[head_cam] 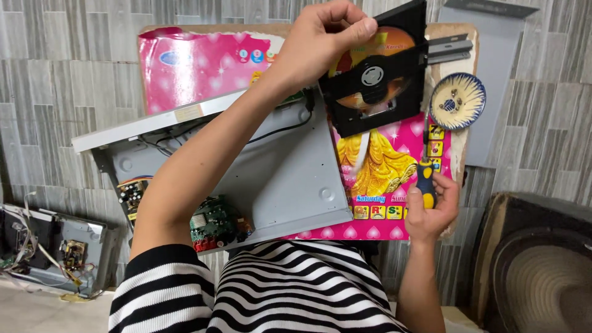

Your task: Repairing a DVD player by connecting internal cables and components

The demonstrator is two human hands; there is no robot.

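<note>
Head view only. Left hand (324, 40) raised over the counter (459, 37), fingers pinched shut on the top edge of a black disc drive tray (376, 77), which it holds tilted above the open player chassis (277, 172). An orange-yellow disc (385, 43) sits behind the tray's hub.

Right hand (431, 209) low at the near right, clenched round the blue-and-yellow handle of a screwdriver (425, 176); the shaft points up toward a small blue-patterned dish (457, 100), tip not touching the tray. The dish seems to hold small bits, maybe screws, too small to tell.

The chassis lies open on a pink printed sheet (191, 68). A green circuit board (213, 225) sits at its near corner, black wires run across it. Another opened unit (55, 246) on the floor at left, speaker (542, 265) at right.

Judgement: for handling the tray well, keep the pinch on the plastic frame, not the disc or hub, mind the wires running near it, and keep the driver tip clear.
</note>
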